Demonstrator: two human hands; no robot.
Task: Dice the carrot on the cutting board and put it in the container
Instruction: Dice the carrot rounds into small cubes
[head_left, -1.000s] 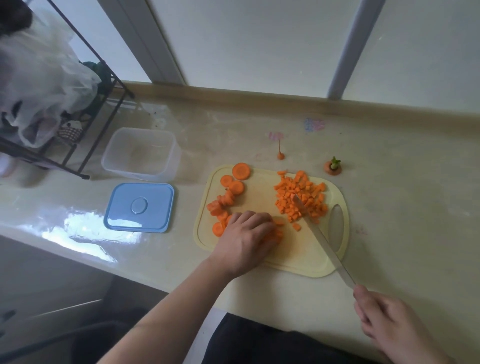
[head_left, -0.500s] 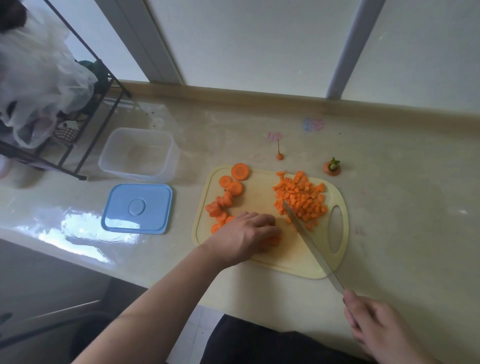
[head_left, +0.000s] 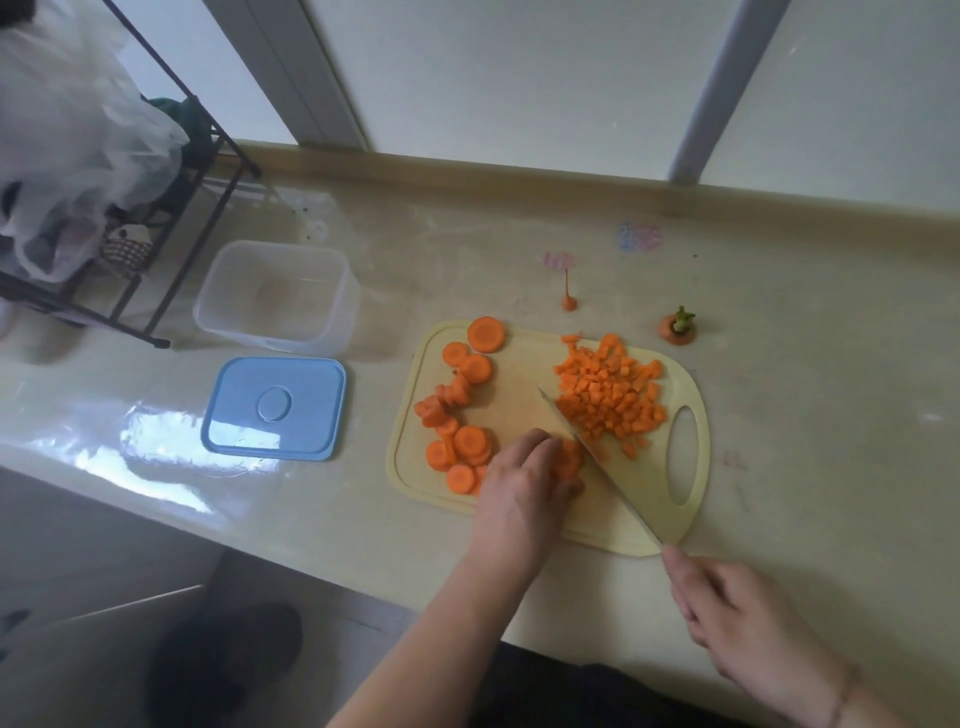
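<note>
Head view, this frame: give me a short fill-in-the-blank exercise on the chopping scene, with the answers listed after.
1. The right hand holds a ____ over the cutting board.
2. The diced carrot lies on the board's ____ side, nearest the handle hole.
3. The container holds ____ carrot so far.
4. The lid beside the board is ____ in colour.

Missing words: knife; right; no; blue

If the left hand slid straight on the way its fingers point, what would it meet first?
The left hand points up and right across the cutting board. Past the carrot slices it holds, it would likely meet the knife blade first; height is unclear.
</note>
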